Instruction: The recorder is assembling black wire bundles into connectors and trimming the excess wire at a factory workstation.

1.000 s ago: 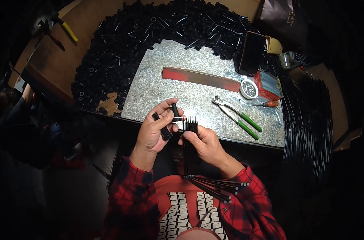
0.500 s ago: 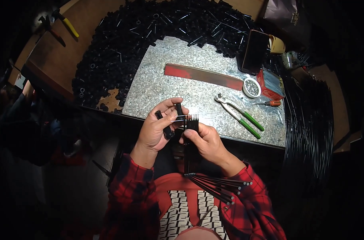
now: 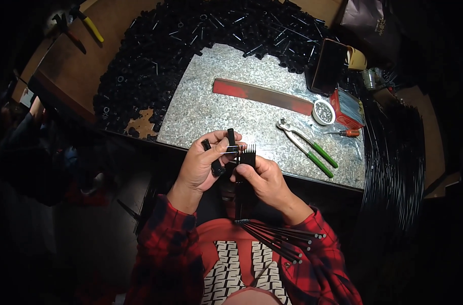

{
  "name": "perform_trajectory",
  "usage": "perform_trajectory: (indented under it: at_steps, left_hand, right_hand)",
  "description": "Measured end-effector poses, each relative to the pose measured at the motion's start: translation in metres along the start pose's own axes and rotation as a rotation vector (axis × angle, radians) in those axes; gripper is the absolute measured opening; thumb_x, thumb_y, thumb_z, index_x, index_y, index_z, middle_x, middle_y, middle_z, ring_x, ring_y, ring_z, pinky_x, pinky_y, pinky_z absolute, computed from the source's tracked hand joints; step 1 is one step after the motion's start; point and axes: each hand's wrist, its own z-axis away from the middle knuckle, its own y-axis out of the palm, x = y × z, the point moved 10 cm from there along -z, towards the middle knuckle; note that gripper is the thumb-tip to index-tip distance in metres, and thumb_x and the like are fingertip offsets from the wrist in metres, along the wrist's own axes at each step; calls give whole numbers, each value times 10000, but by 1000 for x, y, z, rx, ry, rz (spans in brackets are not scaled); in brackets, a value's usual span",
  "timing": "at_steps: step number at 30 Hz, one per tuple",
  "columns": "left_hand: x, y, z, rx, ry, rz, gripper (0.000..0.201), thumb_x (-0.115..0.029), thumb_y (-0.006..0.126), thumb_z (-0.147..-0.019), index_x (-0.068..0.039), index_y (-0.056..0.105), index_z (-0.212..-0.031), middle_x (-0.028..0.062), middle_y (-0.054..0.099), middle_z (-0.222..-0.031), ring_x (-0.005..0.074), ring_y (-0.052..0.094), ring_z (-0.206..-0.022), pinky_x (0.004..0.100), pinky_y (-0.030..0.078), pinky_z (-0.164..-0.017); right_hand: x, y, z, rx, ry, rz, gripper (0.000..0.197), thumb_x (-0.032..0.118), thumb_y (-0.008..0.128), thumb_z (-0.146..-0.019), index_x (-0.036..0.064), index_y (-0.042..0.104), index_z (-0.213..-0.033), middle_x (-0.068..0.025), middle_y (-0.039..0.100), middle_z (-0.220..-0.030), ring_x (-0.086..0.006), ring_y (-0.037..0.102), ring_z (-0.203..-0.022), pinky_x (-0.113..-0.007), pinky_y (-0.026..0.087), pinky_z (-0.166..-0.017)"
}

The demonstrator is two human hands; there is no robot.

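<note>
Close to the table's front edge, my left hand [image 3: 198, 161] is closed around several black plastic tube-shaped pieces [image 3: 216, 158]. Silvery wire-like lines run from its thumb toward a row of thin black ribs [image 3: 247, 157], resembling umbrella ribs. My right hand [image 3: 264, 178] pinches these ribs side by side between thumb and fingers, their narrow tips upward. Below, the black lengths reach down to my lap, where several black rods with round grey ends [image 3: 279, 239] fan out to the right. Exactly how the wire meets the rib tips is too small to tell.
A large heap of black plastic parts [image 3: 155, 61] covers the table's back and left. On the speckled board [image 3: 190, 114] lie a red-brown strip [image 3: 262, 95], green-handled pliers [image 3: 307, 147], a white cup of small metal pieces [image 3: 323, 112] and a screwdriver [image 3: 346, 133]. Black rods [image 3: 394, 162] hang at right.
The table and its contents shift slightly right in the picture. Both hands keep their grips, close together, with little other movement.
</note>
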Motion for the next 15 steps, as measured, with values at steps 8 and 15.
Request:
perform_trajectory:
  at_steps: [8,15]
  left_hand:
    - [8,-9,0,-21,-46,24,277,-48,562,-877,77,524,-1122,163,628,-1025,212,639,-944,306,530,-808]
    - [0,3,8,30,-26,-95,347,-67,595,-881,95,520,-1179,116,595,-1042,153,619,-878,278,530,-732]
  right_hand:
    - [-5,-3,-1,-15,12,42,221,178,527,-961,-14,620,-1017,-27,651,-816,-78,584,-755,-234,478,-689]
    - [-5,-5,-1,-35,10,71,200,169,537,-956,-9,626,-960,-20,650,-812,-70,578,-748,-225,471,-682]
